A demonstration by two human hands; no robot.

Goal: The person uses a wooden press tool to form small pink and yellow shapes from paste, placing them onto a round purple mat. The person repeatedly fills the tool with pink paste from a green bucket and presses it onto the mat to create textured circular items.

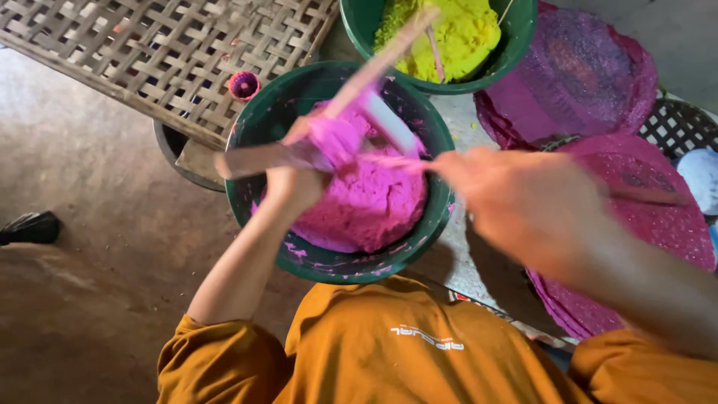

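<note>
Evidently to scrape a pink lump (338, 137) off over the green basin of pink paste (366, 202), left hand (293, 183) grips a wooden paddle (258, 158); blurred right hand (516, 198) pinches a thin stick (400, 161)

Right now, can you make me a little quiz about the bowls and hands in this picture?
1. What colour is the dough in the green bowl under the hands?
2. True or false: the other bowl holds yellow-green dough.
3. What does the left hand grip: A a flat wooden stick, B a spoon, C a cup?

Key: 1 pink dough. 2 true. 3 A; the right hand is blurred.
</note>
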